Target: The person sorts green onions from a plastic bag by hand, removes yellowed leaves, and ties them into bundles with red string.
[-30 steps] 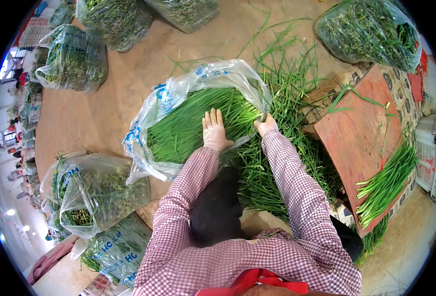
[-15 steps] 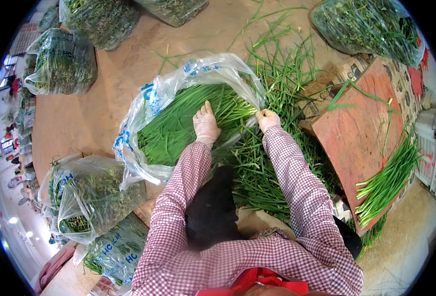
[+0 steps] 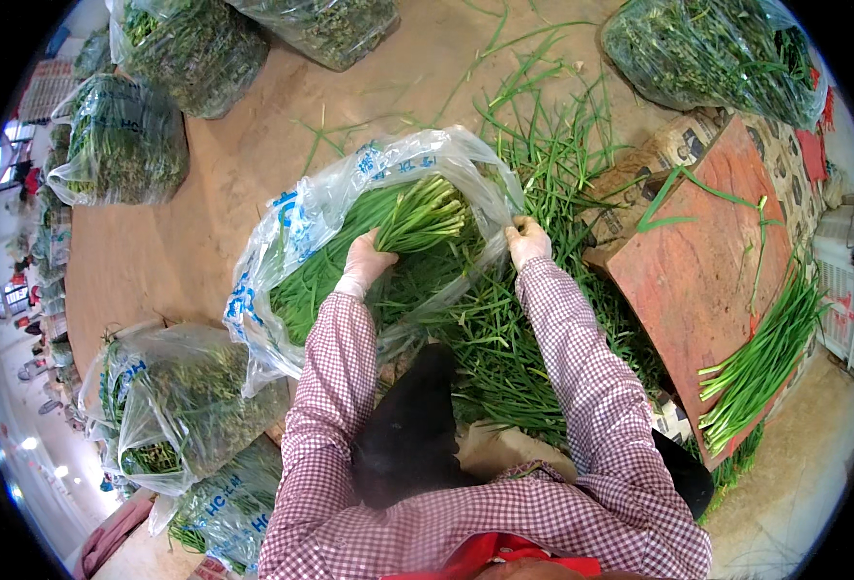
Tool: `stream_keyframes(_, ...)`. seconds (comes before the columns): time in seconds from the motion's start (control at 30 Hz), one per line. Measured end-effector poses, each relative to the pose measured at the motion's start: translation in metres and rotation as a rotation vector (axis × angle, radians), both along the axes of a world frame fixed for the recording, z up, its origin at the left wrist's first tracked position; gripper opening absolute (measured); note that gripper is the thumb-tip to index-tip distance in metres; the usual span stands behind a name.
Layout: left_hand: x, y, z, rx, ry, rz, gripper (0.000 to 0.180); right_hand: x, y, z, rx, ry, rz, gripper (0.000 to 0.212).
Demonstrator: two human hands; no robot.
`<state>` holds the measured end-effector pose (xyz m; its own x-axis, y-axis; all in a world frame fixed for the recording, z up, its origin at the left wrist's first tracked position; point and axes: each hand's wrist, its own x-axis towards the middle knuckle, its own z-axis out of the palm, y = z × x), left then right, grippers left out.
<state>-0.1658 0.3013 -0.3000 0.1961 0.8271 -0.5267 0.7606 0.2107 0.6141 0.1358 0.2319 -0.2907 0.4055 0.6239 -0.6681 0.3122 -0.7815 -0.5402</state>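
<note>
A clear plastic bag (image 3: 296,217) with blue print stands wide-mouthed before me, with long green garlic chives lying in it. Inside its mouth, my left hand (image 3: 367,261) is closed round a bunch of garlic chives (image 3: 427,215), pale cut ends toward the upper right. My right hand (image 3: 528,240) pinches the bag's rim on the right side, fingers closed on the plastic. Both hands wear thin pale gloves. Loose garlic chives (image 3: 504,358) lie in a heap below and right of the bag, next to my right forearm.
A reddish board (image 3: 702,261) slants at the right, with a garlic chive bundle (image 3: 760,372) on its edge. Filled plastic bags stand around: one bag (image 3: 122,140) far left, another bag (image 3: 195,396) near left, another bag (image 3: 707,58) far right. Stray leaves (image 3: 543,87) lie on the brown floor.
My left hand has moved left and closed round the bunch, whose cut ends are now lifted off the other chives. My right hand stays on the bag's rim.
</note>
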Motion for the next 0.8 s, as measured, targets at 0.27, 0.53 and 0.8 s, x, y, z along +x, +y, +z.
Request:
stream_keyframes(0.27, -0.015, -0.012, -0.015, -0.072, -0.344, 0.185, 0.050, -0.088, -0.008, 0.052, 0.436, 0.656, 0.058, 0.087)
stream_keyframes(0.53, 0.033, -0.046, 0.017, 0.369, 0.419, -0.201, 0.067, -0.098, 0.029, 0.006, 0.567, 1.079, -0.573, 0.065)
stream_keyframes(0.8, 0.051, 0.006, 0.087, 0.019, 0.437, -0.433, 0.105, -0.069, 0.035, -0.015, 0.234, 0.686, -0.513, 0.097)
